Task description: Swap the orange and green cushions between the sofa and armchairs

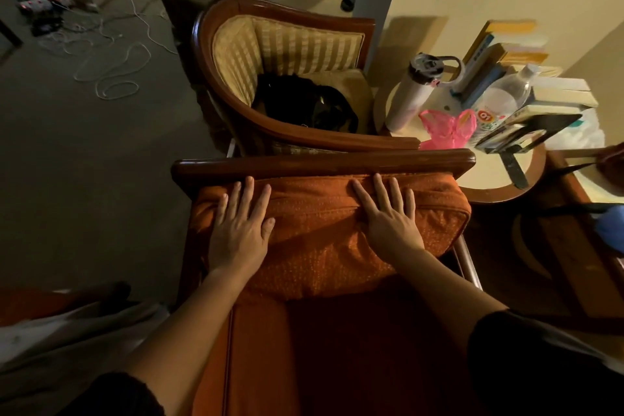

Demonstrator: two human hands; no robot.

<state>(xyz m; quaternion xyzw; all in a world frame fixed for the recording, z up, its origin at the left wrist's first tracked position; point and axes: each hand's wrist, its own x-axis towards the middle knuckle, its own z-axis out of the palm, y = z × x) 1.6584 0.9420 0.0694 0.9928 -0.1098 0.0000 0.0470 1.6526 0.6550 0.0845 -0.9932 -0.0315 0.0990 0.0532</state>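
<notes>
Room: dim carpeted floor [84, 152] fills the left of the frame; a round table [499, 176] crowded with books and bottles sits at centre right.
Armchair behind: striped armchair [270, 54] at upper centre, with a black bag [304, 105] on its seat.
Cushion: orange cushion [324, 230] lies at centre frame, propped against a dark wooden rail [320, 164], above an orange seat [320, 348] at the bottom.
Long axis: it runs left to right across the frame, parallel to the rail; its top edge points up-frame.
Left hand [241, 226]: flat on the cushion's left end, fingers [248, 189] spread and extended, pressing rather than gripping.
Right hand [388, 216]: flat on the right half, fingers likewise outstretched, tips reaching the top edge.
Key relation: the cushion is directly under both palms, with neither hand clearly nearer; I judge I must curl my fingers over its top edge or ends to lift it.
Green cushions: none in view.
</notes>
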